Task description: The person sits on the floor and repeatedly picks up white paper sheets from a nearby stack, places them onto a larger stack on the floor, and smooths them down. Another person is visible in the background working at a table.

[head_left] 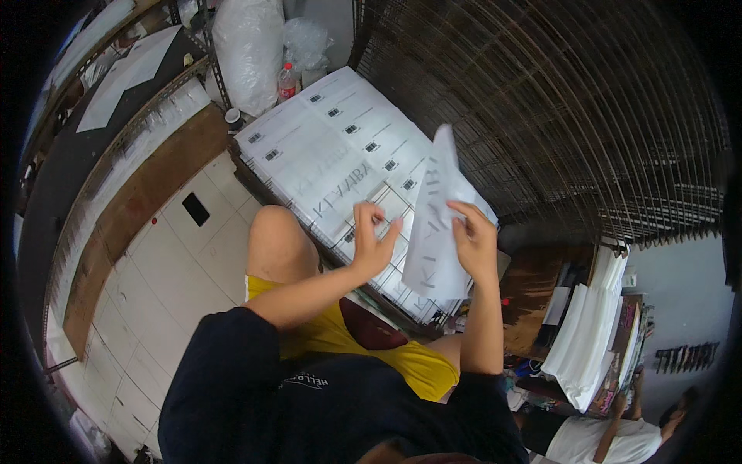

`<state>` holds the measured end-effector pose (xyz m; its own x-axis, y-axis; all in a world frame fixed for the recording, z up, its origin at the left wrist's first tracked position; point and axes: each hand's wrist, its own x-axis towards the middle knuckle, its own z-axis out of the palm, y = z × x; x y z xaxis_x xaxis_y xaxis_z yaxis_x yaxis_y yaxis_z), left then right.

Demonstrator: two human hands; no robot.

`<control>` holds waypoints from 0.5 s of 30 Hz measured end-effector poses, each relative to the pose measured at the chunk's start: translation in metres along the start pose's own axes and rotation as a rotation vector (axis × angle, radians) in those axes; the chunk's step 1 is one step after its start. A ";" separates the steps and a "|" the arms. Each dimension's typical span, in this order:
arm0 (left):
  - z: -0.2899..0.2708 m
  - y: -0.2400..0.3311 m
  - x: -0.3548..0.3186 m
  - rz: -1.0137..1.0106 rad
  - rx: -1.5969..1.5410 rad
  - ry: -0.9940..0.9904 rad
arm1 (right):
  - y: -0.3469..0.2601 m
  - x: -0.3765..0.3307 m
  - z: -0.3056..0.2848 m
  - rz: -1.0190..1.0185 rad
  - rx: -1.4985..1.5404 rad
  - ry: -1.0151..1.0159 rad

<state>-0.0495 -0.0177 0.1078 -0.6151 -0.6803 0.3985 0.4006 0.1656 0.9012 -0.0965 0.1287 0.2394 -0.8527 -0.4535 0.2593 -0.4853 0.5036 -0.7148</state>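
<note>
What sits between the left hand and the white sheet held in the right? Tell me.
Nothing visible. The left hand hovers just beside the white sheet, which the right hand holds above the rows of sheets on the wire rack; only open air separates them.

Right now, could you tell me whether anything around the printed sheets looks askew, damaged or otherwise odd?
Only mildly. The white sheet in the right hand is lifted and bent, not flat like the sheets laid in overlapping rows on the wire rack. The left hand hovers beside it. No tear or spill is visible.
</note>
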 end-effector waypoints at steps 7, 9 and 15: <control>-0.035 0.021 -0.050 0.208 0.035 -1.944 | -0.034 0.082 0.049 -0.154 0.003 -0.341; -0.021 0.005 -0.057 0.115 0.199 -2.196 | -0.031 0.094 0.045 0.010 0.096 -0.260; -0.011 -0.073 -0.089 -0.005 0.476 -2.351 | 0.044 0.084 0.071 0.358 0.488 0.155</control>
<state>-0.0166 0.0230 0.0053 -0.1749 0.8712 -0.4588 0.4867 0.4815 0.7289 -0.1756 0.0608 0.1836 -0.9821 -0.1879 0.0137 -0.0507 0.1939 -0.9797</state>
